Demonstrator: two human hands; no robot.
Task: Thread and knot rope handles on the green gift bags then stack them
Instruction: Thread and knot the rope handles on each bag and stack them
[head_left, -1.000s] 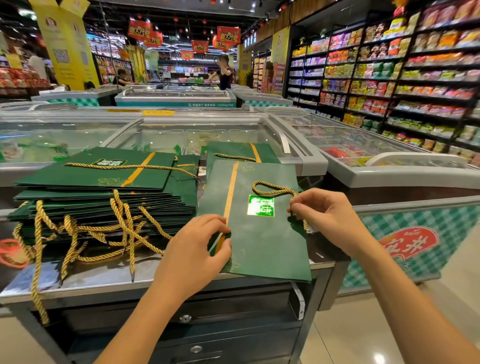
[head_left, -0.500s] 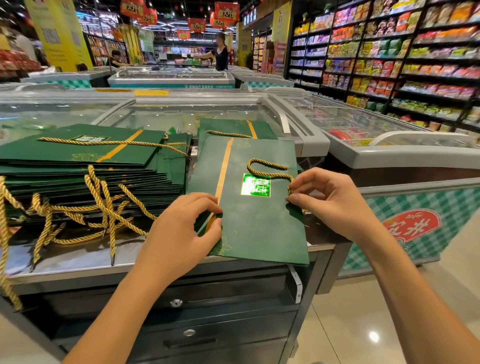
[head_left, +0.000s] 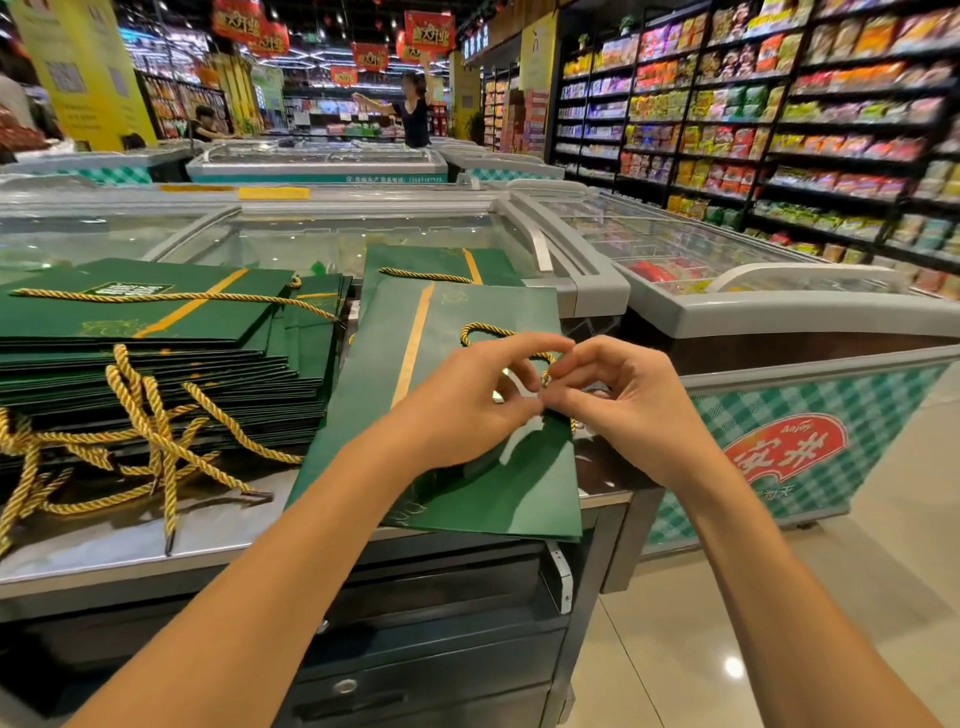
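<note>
Bright ceiling lights (head_left: 311, 58), upper centre, fill my view evenly; glare spots the floor (head_left: 734, 667), lower right, and the freezer lids (head_left: 337, 240). Edges bow; the far aisle (head_left: 332, 117) blurs.

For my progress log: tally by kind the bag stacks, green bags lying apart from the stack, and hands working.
Bag stack: 1
Green bags apart: 2, front bag, rear bag
Hands: 2, left hand, right hand, both pinching the rope handle
Total: 5

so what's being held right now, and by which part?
The left hand and right hand both pinch the gold rope at its near end, by the green bag's right edge.
</note>
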